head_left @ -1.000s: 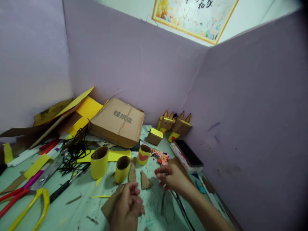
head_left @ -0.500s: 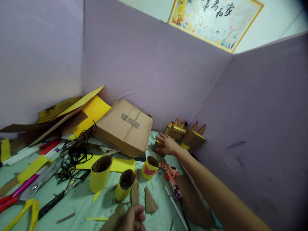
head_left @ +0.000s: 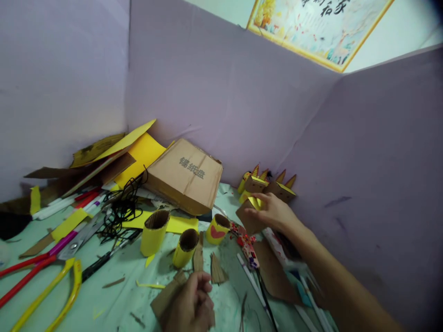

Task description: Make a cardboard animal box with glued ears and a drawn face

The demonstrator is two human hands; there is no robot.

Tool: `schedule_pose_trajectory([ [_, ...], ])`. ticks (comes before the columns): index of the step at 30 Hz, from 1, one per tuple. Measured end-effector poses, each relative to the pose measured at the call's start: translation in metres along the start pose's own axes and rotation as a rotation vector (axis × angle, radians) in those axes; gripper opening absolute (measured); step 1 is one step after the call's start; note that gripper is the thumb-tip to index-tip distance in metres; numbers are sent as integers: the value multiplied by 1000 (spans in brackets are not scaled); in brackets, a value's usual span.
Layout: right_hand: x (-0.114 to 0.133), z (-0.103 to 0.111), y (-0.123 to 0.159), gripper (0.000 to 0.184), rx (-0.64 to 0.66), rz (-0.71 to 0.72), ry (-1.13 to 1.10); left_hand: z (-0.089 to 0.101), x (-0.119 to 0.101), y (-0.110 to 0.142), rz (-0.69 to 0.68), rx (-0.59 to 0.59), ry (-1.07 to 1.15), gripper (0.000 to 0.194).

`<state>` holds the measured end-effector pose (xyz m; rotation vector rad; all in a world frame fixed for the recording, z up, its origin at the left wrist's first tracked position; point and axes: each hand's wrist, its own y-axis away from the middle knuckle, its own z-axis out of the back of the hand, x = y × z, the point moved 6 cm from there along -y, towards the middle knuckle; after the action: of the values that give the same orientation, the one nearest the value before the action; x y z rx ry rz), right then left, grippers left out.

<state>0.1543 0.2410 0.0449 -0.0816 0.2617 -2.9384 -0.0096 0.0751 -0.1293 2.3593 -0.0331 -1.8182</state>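
My right hand (head_left: 277, 214) reaches to the back right, its fingers closed on the edge of a small cardboard box (head_left: 249, 220) with yellow paper on top. Behind it stand cardboard figures (head_left: 256, 183) with pointed yellow spikes. At the bottom, my left hand (head_left: 195, 304) is closed with curled fingers around a piece of brown cardboard (head_left: 164, 295). Ahead of it are yellow-wrapped cardboard tubes: a tall tube (head_left: 154, 240), a shorter tube (head_left: 183, 253) and a tube with a red heart (head_left: 213, 234). A fan-shaped cardboard scrap (head_left: 218, 269) lies beside the left hand.
Red-handled scissors (head_left: 44, 260), yellow-handled pliers or scissors (head_left: 74, 288), a black-handled craft knife (head_left: 98, 267) and tangled black cord (head_left: 124, 207) lie left. A large carton (head_left: 183, 177) leans at the back. A patterned glue gun (head_left: 247, 244) and a white pen (head_left: 251, 279) lie right.
My right hand has taken hold of the small box and brought it right and nearer. My left hand stays low in front. The view has shifted slightly.
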Motion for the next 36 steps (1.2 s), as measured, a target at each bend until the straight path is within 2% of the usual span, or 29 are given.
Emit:
schedule_pose_trajectory([
  [2, 6, 0, 48, 52, 39, -55, -7, -1, -14, 6, -34, 3, -26, 24],
  [5, 32, -13, 114, 51, 90, -93, -136, -1, -38, 15, -129, 8, -259, 26],
  [7, 46, -21, 142, 59, 128, -119, -341, -6, -48, 21, -197, 84, -420, 36],
  [8, 48, -24, 151, 58, 144, -133, -421, -8, -51, 24, -223, 122, -479, 43],
  [10, 42, -25, 161, 54, 156, -125, -529, -10, -54, 27, -264, 182, -547, 56],
  [13, 6, -26, 170, 55, 108, -113, -650, -11, -56, 29, -323, 250, -581, 74],
  [15, -19, -31, 179, 62, 82, -105, -767, -11, -57, 28, -349, 289, -602, 81],
  [17, -29, -38, 189, 79, 71, -26, -886, -12, -60, 26, -365, 319, -641, 83],
  [19, -26, -46, 198, 92, 68, 78, -970, -16, -66, 24, -410, 343, -709, 84],
  [22, -7, -56, 201, 102, 59, 191, -1016, -30, -76, 24, -488, 428, -811, 90],
  [26, 11, -71, 191, 114, 54, 205, -1047, -48, -76, 23, -418, 522, -861, 98],
  [29, 12, -80, 184, 109, 37, 181, -1096, -51, -73, 19, -342, 485, -845, 94],
  [32, 11, -83, 179, 100, 40, 229, -1164, -50, -70, 16, -386, 405, -876, 93],
  [34, 12, -84, 177, 98, 57, 243, -1236, -46, -72, 18, -495, 273, -915, 89],
  [36, 11, -83, 175, 94, 19, 155, -1329, -39, -73, 23, -553, 50, -956, 89],
])
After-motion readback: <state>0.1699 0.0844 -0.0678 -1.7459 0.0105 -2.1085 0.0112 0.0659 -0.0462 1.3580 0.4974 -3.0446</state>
